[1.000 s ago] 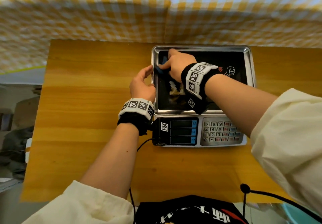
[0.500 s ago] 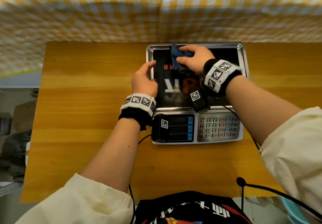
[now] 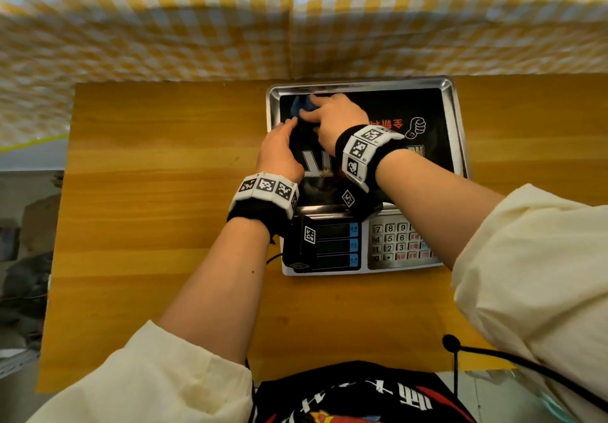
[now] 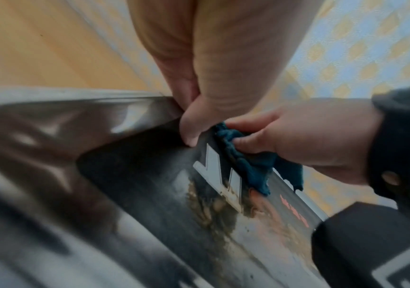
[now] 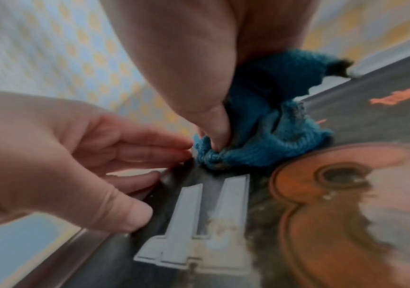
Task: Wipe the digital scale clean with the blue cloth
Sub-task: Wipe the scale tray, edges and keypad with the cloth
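Your right hand (image 3: 332,119) pinches the bunched blue cloth (image 3: 301,106) on the digital scale's (image 3: 362,172) far-left corner.
One scale, one cloth: the black platform shows brownish smears near its middle. Your left hand (image 3: 279,152) rests on the left rim, fingers nearly straight, holding nothing.

blue cloth (image 3: 301,106) mostly under right hand (image 3: 332,123)

Wooden table (image 3: 164,212); yellow-checked cloth (image 3: 197,21) behind; black cable (image 3: 526,370).
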